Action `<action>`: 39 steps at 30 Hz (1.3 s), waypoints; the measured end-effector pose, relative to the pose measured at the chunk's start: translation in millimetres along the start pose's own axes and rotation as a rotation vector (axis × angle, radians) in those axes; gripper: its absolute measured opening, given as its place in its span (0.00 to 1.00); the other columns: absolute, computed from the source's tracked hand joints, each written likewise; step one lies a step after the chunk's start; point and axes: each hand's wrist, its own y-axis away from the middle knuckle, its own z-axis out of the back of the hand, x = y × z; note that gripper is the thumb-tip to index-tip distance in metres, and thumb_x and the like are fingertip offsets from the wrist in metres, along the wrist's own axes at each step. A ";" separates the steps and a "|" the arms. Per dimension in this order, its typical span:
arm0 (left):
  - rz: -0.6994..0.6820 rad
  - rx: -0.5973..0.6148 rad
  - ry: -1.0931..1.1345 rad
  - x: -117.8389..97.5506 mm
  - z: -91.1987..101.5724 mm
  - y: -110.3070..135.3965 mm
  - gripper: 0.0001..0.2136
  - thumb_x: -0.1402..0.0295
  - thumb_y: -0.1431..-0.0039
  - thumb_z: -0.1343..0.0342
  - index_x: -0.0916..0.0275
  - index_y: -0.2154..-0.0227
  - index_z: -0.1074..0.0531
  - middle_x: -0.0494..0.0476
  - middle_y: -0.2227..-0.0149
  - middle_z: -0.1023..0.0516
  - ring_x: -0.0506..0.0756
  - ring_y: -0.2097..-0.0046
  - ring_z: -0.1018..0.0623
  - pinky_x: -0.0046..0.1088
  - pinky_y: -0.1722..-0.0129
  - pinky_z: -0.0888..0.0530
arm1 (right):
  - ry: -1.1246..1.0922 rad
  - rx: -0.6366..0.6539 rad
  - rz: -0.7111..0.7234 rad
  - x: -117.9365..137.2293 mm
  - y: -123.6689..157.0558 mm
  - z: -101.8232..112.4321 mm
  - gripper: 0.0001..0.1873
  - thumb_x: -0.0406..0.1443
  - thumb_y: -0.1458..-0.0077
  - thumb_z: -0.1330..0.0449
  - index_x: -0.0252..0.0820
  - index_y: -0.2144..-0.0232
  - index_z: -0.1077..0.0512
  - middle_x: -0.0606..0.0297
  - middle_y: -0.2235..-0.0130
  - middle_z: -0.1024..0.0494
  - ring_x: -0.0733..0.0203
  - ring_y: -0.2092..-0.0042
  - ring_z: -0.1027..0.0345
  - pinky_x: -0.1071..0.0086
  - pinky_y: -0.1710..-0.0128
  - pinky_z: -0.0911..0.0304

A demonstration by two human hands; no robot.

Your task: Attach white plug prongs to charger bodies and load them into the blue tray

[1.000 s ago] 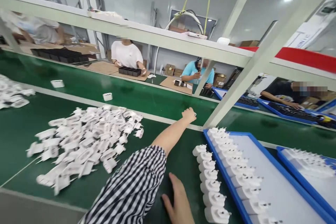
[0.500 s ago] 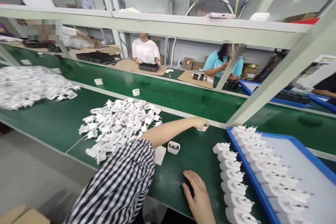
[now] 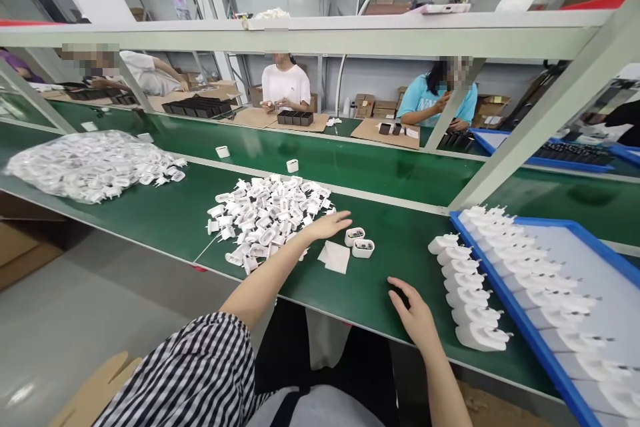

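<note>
My left hand is stretched over the green table, fingers open and flat, holding nothing, just left of two small white open housings and above a white cloth. A heap of white plug parts lies left of it. My right hand rests on the table with fingers spread, empty, left of a row of white adapters.
A blue tray holding rows of adapters sits at the right. A bag of white parts lies at the far left. A conveyor belt carries single housings. Other people work across the line behind a slanted frame post.
My left hand drew back from the table's far edge, let go of a housing beside the other one, and now hovers open. The view swung left and back; my right hand stayed on the table.
</note>
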 end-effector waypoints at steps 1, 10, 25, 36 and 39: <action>0.071 -0.085 -0.127 1.6 5.9 10.5 0.18 0.66 0.46 0.62 0.62 0.52 0.45 0.56 0.49 0.42 0.51 0.49 0.41 0.25 0.52 0.44 | -0.027 -0.012 -0.028 0.6 0.9 0.4 0.18 0.43 0.55 0.53 0.43 0.64 0.34 0.59 0.59 0.31 0.55 0.57 0.39 0.61 0.58 0.42; 0.402 -0.036 -0.428 21.6 3.4 84.4 0.18 0.69 0.62 0.45 0.62 0.62 0.34 0.59 0.63 0.29 0.60 0.61 0.30 0.32 0.65 0.34 | -0.261 -0.098 -0.143 1.7 0.7 -2.5 0.17 0.44 0.59 0.50 0.41 0.68 0.33 0.58 0.62 0.29 0.55 0.59 0.37 0.60 0.59 0.43; -0.060 -0.249 0.301 -33.5 -65.3 69.0 0.30 0.70 0.60 0.46 0.60 0.50 0.50 0.55 0.54 0.36 0.53 0.57 0.32 0.27 0.60 0.35 | -0.552 -0.006 0.076 57.9 -41.1 -27.0 0.08 0.37 0.67 0.42 0.42 0.78 0.32 0.63 0.66 0.34 0.63 0.70 0.37 0.72 0.76 0.39; 0.062 -0.388 0.091 -29.8 -92.3 25.6 0.19 0.68 0.58 0.48 0.64 0.59 0.40 0.59 0.57 0.38 0.52 0.66 0.30 0.27 0.67 0.33 | -0.569 -0.331 -0.112 46.3 -51.5 -7.4 0.08 0.38 0.61 0.47 0.41 0.75 0.38 0.76 0.87 0.41 0.72 0.87 0.47 0.78 0.88 0.50; 0.073 -0.370 0.107 -33.5 -92.2 22.1 0.13 0.67 0.58 0.48 0.64 0.66 0.37 0.56 0.61 0.34 0.50 0.70 0.30 0.25 0.70 0.34 | -0.573 -0.263 -0.141 44.4 -56.7 -2.2 0.11 0.40 0.64 0.44 0.41 0.77 0.39 0.71 0.83 0.34 0.68 0.82 0.40 0.75 0.85 0.44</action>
